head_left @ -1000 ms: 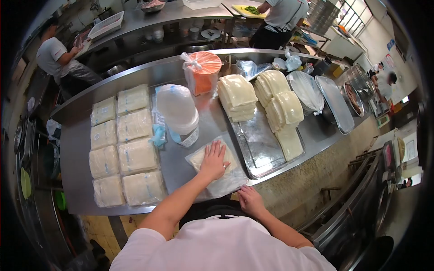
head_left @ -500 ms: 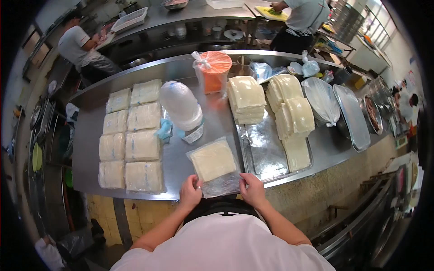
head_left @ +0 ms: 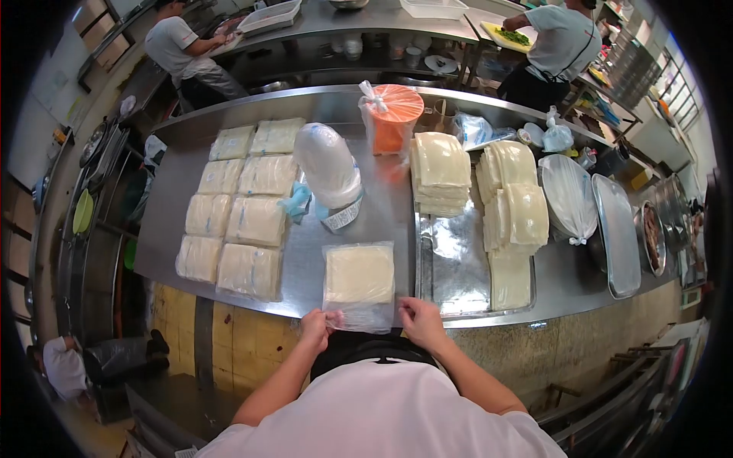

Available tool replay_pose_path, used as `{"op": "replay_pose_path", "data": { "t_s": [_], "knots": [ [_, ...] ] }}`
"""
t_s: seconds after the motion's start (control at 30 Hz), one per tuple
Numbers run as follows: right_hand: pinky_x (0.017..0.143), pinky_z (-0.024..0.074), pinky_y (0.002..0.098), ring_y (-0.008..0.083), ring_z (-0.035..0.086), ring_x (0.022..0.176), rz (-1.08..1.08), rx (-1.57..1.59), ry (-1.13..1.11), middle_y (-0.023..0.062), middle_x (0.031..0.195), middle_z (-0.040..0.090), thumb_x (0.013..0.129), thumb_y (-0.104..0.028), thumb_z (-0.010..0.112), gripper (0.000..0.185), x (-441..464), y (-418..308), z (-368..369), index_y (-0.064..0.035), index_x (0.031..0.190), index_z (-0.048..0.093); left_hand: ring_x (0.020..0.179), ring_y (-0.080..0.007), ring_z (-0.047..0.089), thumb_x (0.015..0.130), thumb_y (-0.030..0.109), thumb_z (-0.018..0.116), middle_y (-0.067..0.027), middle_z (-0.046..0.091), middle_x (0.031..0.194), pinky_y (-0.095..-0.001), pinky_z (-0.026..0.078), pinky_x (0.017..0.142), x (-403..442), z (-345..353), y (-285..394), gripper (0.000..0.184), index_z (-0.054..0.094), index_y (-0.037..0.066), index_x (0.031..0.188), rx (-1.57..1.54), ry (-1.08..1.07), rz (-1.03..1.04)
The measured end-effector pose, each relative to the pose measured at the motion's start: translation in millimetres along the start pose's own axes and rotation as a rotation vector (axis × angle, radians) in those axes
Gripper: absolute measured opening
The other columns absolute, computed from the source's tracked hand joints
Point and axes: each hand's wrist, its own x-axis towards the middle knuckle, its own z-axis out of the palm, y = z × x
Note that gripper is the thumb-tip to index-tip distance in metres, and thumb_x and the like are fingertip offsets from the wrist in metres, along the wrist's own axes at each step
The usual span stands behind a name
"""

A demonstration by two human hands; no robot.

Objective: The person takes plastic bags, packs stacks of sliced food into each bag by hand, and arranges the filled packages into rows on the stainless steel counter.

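Note:
A clear plastic bag [head_left: 363, 314] with a stack of pale, square dough sheets [head_left: 359, 273] inside lies at the front edge of the steel table. Its loose open end points toward me. My left hand [head_left: 316, 330] pinches the bag's near left corner between thumb and fingers. At the near right side, my right hand [head_left: 422, 323] has its fingers curled together at the bag's edge. To the left are several packed bags of dough sheets [head_left: 254, 220] in two columns. Bare dough sheets [head_left: 441, 169] stand stacked on the right, by a metal tray [head_left: 454, 267].
Behind the bag stand a roll of plastic bags [head_left: 324, 160] and an orange container [head_left: 393, 122] wrapped in plastic. More dough stacks [head_left: 515, 206], a covered bowl [head_left: 566, 195] and a lidded tray [head_left: 615, 237] occupy the right. Two people work at the far counter [head_left: 366, 27].
The filled bag has turned from slanted to nearly square with the table edge. Both hands stay at its near corners. My view has shifted left, so the table appears farther right.

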Motion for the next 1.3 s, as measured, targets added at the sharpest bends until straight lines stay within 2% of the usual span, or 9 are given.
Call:
{"op": "replay_pose_path", "data": {
  "t_s": [0.13,0.33,0.6,0.8,0.93,1.07,1.13,1.2,1.3],
  "knots": [
    [0.068,0.0582,0.0356,0.0245,0.073,0.075,0.159,-0.271,-0.239,0.0197,0.087,0.074,0.095,-0.027,0.067,0.033,-2.8,15.4,10.4,0.0038,0.105,0.073,0.085,-0.0236,0.071,0.097,0.008,0.063,-0.0128,0.07,0.1,-0.0422,0.062,0.077,-22.3,-10.2,1.0,0.006,0.062,0.003,0.102,0.103,-0.045,-0.097],
    [0.053,0.0577,0.0325,0.0198,0.073,0.072,0.767,0.289,-0.566,0.0136,0.086,0.074,0.098,-0.045,0.064,0.05,8.2,12.0,18.3,0.0039,0.105,0.07,0.1,-0.0275,0.069,0.099,0.013,0.063,-0.0128,0.071,0.105,-0.0474,0.056,0.096,-17.4,-29.2,9.2,0.014,0.063,0.003,0.109,-0.028,-0.318,-0.35],
    [0.105,0.0503,0.0471,0.0328,0.065,0.117,0.779,1.547,-0.322,0.0182,0.122,0.069,0.102,-0.017,0.055,0.028,38.8,23.6,35.0,0.0015,0.123,0.06,0.134,-0.0374,0.056,0.103,0.03,0.052,-0.0189,0.061,0.14,-0.0505,0.046,0.111,-27.8,12.6,37.3,0.038,0.061,0.002,0.126,-0.31,-0.525,-0.121],
    [0.105,0.049,0.0457,0.0324,0.061,0.122,0.463,0.772,-0.112,0.0229,0.13,0.063,0.098,-0.011,0.061,0.043,59.8,11.6,54.9,0.0055,0.136,0.051,0.15,-0.0324,0.037,0.097,0.044,0.064,-0.0157,0.043,0.159,-0.0502,0.029,0.122,-22.6,61.7,42.6,0.067,0.049,0.002,0.147,1.591,-0.84,0.973],
    [0.091,0.0548,0.0437,0.0398,0.068,0.101,-0.047,-0.438,0.247,0.0257,0.117,0.067,0.088,-0.018,0.075,0.055,59.8,-6.5,73.5,0.0079,0.131,0.054,0.154,-0.0331,0.028,0.089,0.05,0.069,-0.0149,0.034,0.164,-0.0519,0.023,0.124,2.8,66.2,53.5,0.085,0.04,0.004,0.154,1.888,-0.672,1.305],
    [0.084,0.0545,0.0485,0.0438,0.067,0.092,0.253,-0.113,0.277,0.0238,0.095,0.069,0.087,-0.026,0.079,0.053,80.1,-11.1,98.3,0.0088,0.121,0.059,0.153,-0.0335,0.03,0.085,0.052,0.072,-0.017,0.035,0.163,-0.0521,0.023,0.124,19.3,51.1,66.0,0.094,0.036,0.0,0.154,1.757,-0.675,1.331],
    [0.046,0.0517,0.0376,0.0267,0.067,0.058,0.613,0.307,0.018,0.0163,0.087,0.068,0.09,-0.024,0.076,0.037,94.3,-20.4,95.1,0.0042,0.108,0.062,0.153,-0.0333,0.03,0.083,0.048,0.075,-0.0169,0.035,0.163,-0.0507,0.023,0.125,28.3,40.5,79.3,0.095,0.037,-0.001,0.154,1.64,-0.7,1.338],
    [0.035,0.0443,0.0304,0.0195,0.062,0.048,0.683,0.58,-0.084,0.0122,0.082,0.065,0.093,-0.017,0.07,0.024,97.1,-44.9,95.5,0.0008,0.106,0.06,0.152,-0.0325,0.033,0.085,0.037,0.076,-0.0172,0.037,0.162,-0.0491,0.024,0.125,35.6,29.2,93.0,0.087,0.038,-0.001,0.154,1.506,-0.739,1.283],
    [0.038,0.0499,0.0334,0.022,0.063,0.049,0.709,0.771,-0.068,0.013,0.08,0.065,0.097,-0.011,0.063,0.02,102.9,-118.8,103.5,0.0001,0.111,0.056,0.14,-0.0322,0.049,0.086,0.023,0.074,-0.0193,0.049,0.152,-0.0434,0.039,0.116,50.1,6.6,109.5,0.076,0.042,-0.001,0.151,1.121,-0.768,1.225]
  ]
}}
